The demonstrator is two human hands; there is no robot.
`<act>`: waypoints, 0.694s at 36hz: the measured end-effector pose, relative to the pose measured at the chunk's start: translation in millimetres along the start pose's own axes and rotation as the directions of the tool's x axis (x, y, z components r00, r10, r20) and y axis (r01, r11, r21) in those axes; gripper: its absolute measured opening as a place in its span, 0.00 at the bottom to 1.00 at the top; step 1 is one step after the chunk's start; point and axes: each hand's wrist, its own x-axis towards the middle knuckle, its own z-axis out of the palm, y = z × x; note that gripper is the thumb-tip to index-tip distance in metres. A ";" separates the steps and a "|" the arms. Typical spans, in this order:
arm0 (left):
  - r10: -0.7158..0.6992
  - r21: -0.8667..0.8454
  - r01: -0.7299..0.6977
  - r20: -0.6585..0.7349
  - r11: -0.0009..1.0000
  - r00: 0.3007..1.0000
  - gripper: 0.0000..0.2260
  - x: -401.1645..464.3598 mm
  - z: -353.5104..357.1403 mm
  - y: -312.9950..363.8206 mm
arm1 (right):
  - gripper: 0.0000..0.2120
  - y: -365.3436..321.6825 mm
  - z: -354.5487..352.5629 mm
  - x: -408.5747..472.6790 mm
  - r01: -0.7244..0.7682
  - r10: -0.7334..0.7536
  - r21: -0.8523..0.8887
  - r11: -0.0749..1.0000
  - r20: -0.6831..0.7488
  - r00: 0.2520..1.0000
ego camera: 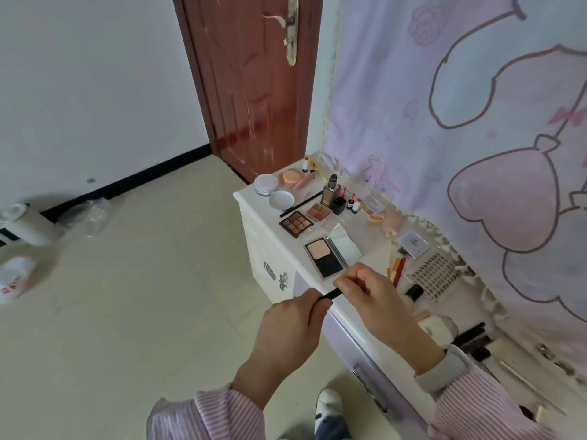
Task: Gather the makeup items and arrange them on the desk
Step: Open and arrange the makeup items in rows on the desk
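Two hands hold a thin black pencil (330, 294) just off the tabletop's (365, 246) front edge. The left hand (290, 325) has its fingers curled round one end; the right hand (370, 296) pinches the other end between thumb and curled fingers. The pencil runs from 8 o'clock up to 2 o'clock between them.

At 12 o'clock from the right hand, an open compact (327, 256) lies flat, a beige pan beside a dark one, its mirror lid (344, 244) tipped back. Farther along at 11 o'clock sit a brown nine-pan palette (296, 222) and a smaller pink palette (319, 212), with a long black stick (300, 204) lying behind them. Two round white jars (273, 192) and a peach compact (290, 177) stand at the far end, near a red-brown door (251, 90). A bottle with a dark cap (328, 190) stands upright near small red-capped tubes (353, 203).

At 2 o'clock from the right hand, red and yellow pencils (395, 265) lie side by side, next to a sheet of nail tips (435, 274) and a clear square box (412, 242). A cartoon-printed curtain (460, 106) hangs behind the tabletop. Both sleeves (219, 414) are pink-striped.
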 end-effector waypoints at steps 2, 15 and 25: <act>-0.030 -0.021 0.030 0.001 0.999 1.000 0.27 -4.1 0.7 -0.2 | 0.06 -2.0 -3.4 -3.9 0.035 -0.034 -0.048 0.998 0.026 0.999; -0.447 -0.491 0.620 0.431 0.612 0.783 0.10 25.2 48.0 0.7 | 0.06 72.2 -78.3 29.5 -0.268 0.310 0.189 0.945 -0.248 0.918; -0.695 -0.763 0.612 0.324 0.210 0.642 0.08 107.2 129.5 37.5 | 0.08 164.2 -108.9 100.0 -0.447 0.469 0.152 0.881 -0.178 0.865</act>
